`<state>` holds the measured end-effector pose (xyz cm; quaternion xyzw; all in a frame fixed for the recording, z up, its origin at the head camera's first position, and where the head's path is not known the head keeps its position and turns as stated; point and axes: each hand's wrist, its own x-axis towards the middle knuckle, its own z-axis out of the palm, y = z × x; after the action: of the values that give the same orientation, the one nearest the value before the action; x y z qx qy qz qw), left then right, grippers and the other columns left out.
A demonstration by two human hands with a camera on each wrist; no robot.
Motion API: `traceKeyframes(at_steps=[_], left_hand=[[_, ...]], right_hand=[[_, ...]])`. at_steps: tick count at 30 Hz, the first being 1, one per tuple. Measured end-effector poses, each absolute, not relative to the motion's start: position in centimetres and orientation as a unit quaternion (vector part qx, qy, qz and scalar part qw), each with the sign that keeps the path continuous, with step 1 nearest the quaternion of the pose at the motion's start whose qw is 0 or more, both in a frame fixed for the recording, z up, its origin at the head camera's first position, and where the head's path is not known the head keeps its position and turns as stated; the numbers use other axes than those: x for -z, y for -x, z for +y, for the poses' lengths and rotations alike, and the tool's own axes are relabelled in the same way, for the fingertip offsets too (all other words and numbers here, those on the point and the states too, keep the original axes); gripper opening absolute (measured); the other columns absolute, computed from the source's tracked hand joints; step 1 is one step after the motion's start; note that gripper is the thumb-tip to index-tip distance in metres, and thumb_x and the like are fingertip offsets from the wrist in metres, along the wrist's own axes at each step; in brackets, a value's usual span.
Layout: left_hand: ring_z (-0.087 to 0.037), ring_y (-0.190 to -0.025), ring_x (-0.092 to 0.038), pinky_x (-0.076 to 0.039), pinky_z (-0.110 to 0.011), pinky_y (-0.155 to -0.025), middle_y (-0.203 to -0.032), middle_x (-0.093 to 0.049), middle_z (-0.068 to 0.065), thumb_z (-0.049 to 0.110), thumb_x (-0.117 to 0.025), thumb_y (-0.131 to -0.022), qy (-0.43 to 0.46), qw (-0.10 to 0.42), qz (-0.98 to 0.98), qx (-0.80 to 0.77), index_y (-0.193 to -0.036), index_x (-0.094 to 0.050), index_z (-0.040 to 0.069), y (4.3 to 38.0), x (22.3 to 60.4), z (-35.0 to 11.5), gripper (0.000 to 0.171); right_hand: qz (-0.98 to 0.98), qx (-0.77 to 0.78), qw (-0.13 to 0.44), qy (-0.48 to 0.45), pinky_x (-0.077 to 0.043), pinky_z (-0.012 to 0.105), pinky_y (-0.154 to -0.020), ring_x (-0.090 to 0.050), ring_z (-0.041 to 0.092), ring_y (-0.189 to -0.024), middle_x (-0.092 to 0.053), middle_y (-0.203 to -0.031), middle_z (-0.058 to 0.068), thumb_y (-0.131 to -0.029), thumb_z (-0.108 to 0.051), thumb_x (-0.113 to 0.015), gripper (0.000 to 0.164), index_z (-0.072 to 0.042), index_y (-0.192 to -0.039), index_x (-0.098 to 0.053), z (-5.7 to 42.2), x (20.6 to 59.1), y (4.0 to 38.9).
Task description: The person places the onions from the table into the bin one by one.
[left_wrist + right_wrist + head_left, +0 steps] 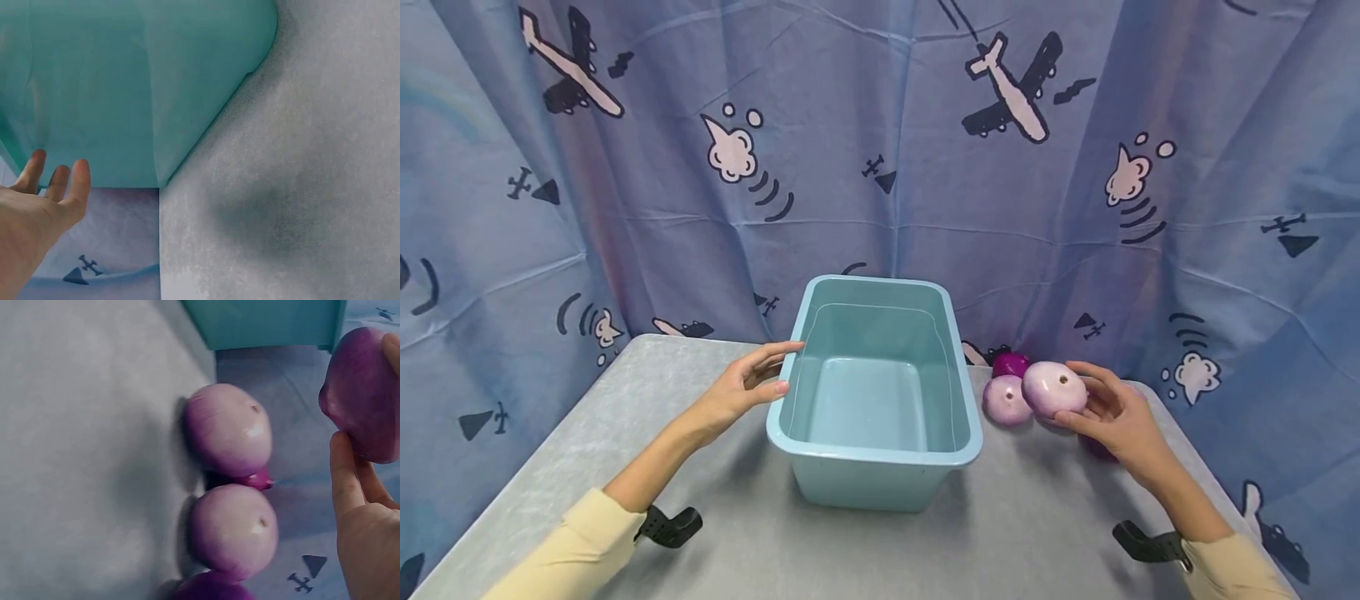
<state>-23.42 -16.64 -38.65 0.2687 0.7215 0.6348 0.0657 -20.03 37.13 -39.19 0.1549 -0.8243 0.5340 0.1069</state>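
Observation:
My right hand [1126, 427] grips a pale purple onion [1055, 390] between thumb and fingers, raised at the right of the basin. In the right wrist view the held onion [362, 394] shows its darker side and a pointed tip. Two pale onions [228, 428] lie on the table below it, with a magenta onion [1011, 364] behind and a dark purple onion [212, 589] at the lower edge. My left hand [737, 396], fingers loosely extended, has its fingertips at the left rim of a blue-green plastic basin [880, 456]. The basin holds nothing.
The basin stands upright mid-table on a grey cloth-like tabletop [715, 500]. Behind the table hangs a blue curtain [850, 167] printed with airplanes. Dark straps [672, 527] sit at both wrists, next to pale yellow sleeves [568, 546].

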Motion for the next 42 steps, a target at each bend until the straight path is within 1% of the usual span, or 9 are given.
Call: traceKeyframes(at_steps=[5,9,14,17,22,28,31,36,42], left_hand=[[-0.031,-0.146,-0.030,-0.036,-0.053,-0.108,-0.156,-0.040,-0.008,0.017,-0.065,-0.099,-0.266,0.066,0.723,-0.635,-0.152,-0.048,0.014,23.3,38.7,-16.7,0.056],[-0.031,-0.145,-0.031,-0.036,-0.053,-0.107,-0.156,-0.040,-0.008,0.017,-0.065,-0.099,-0.263,0.070,0.721,-0.638,-0.152,-0.048,0.015,23.2,38.6,-16.7,0.057],[-0.035,-0.144,-0.031,-0.039,-0.053,-0.106,-0.156,-0.040,-0.011,0.015,-0.065,-0.099,-0.262,0.076,0.716,-0.642,-0.153,-0.047,0.013,23.2,38.8,-16.7,0.057],[-0.037,-0.144,-0.032,-0.039,-0.053,-0.106,-0.156,-0.040,-0.012,0.016,-0.065,-0.099,-0.261,0.076,0.716,-0.643,-0.153,-0.047,0.013,23.2,38.8,-16.7,0.057],[-0.035,-0.143,-0.033,-0.038,-0.053,-0.106,-0.156,-0.040,-0.011,0.017,-0.065,-0.099,-0.259,0.077,0.717,-0.643,-0.153,-0.047,0.015,23.2,38.7,-16.7,0.057],[-0.036,-0.144,-0.032,-0.038,-0.053,-0.106,-0.157,-0.039,-0.011,0.018,-0.065,-0.100,-0.261,0.075,0.716,-0.643,-0.153,-0.046,0.015,23.2,38.7,-16.8,0.056],[-0.035,-0.144,-0.032,-0.039,-0.053,-0.106,-0.157,-0.039,-0.010,0.018,-0.065,-0.100,-0.260,0.075,0.717,-0.642,-0.153,-0.047,0.015,23.2,38.7,-16.8,0.056],[-0.034,-0.143,-0.034,-0.039,-0.052,-0.106,-0.157,-0.040,-0.010,0.017,-0.065,-0.100,-0.259,0.076,0.719,-0.641,-0.153,-0.047,0.016,23.3,38.6,-16.7,0.056],[-0.032,-0.142,-0.036,-0.038,-0.053,-0.107,-0.156,-0.040,-0.010,0.018,-0.066,-0.099,-0.253,0.076,0.720,-0.641,-0.153,-0.047,0.017,23.2,38.5,-16.6,0.057]], right_hand=[[-0.825,-0.532,0.111,-0.153,-0.049,0.018,-0.089,-0.060,0.007,-0.113,-0.059,-0.129,0.000,-0.088,0.005,-0.076,0.067,-0.007,-0.148,-0.049,36.5,37.9,20.3],[-0.819,-0.543,0.103,-0.151,-0.050,0.019,-0.090,-0.060,0.009,-0.115,-0.057,-0.130,0.005,-0.089,0.005,-0.076,0.067,-0.009,-0.148,-0.049,35.8,37.0,20.5],[-0.802,-0.569,0.086,-0.160,-0.049,0.022,-0.092,-0.061,0.013,-0.115,-0.058,-0.130,0.010,-0.088,0.008,-0.075,0.066,-0.007,-0.147,-0.049,34.8,36.2,21.0],[-0.788,-0.584,0.078,-0.179,-0.048,0.021,-0.094,-0.060,0.014,-0.117,-0.058,-0.131,0.010,-0.088,0.010,-0.073,0.066,-0.007,-0.148,-0.049,34.2,35.9,21.4],[-0.769,-0.600,0.075,-0.209,-0.047,0.021,-0.096,-0.059,0.017,-0.117,-0.059,-0.129,0.009,-0.087,0.012,-0.074,0.068,-0.006,-0.148,-0.050,32.7,35.1,22.0],[-0.763,-0.598,0.074,-0.233,-0.047,0.025,-0.098,-0.060,0.020,-0.117,-0.060,-0.130,0.012,-0.085,0.013,-0.075,0.070,-0.004,-0.147,-0.050,30.9,34.3,22.9],[-0.757,-0.599,0.072,-0.250,-0.048,0.027,-0.097,-0.061,0.022,-0.116,-0.060,-0.130,0.013,-0.084,0.015,-0.075,0.071,-0.002,-0.147,-0.048,30.2,34.1,23.3],[-0.740,-0.611,0.052,-0.275,-0.050,0.031,-0.096,-0.062,0.024,-0.115,-0.060,-0.130,0.016,-0.083,0.017,-0.075,0.073,-0.001,-0.148,-0.047,29.1,33.9,23.9],[-0.734,-0.614,0.048,-0.284,-0.050,0.031,-0.097,-0.060,0.026,-0.116,-0.059,-0.131,0.017,-0.081,0.017,-0.077,0.073,-0.001,-0.147,-0.049,27.9,33.1,24.3]])
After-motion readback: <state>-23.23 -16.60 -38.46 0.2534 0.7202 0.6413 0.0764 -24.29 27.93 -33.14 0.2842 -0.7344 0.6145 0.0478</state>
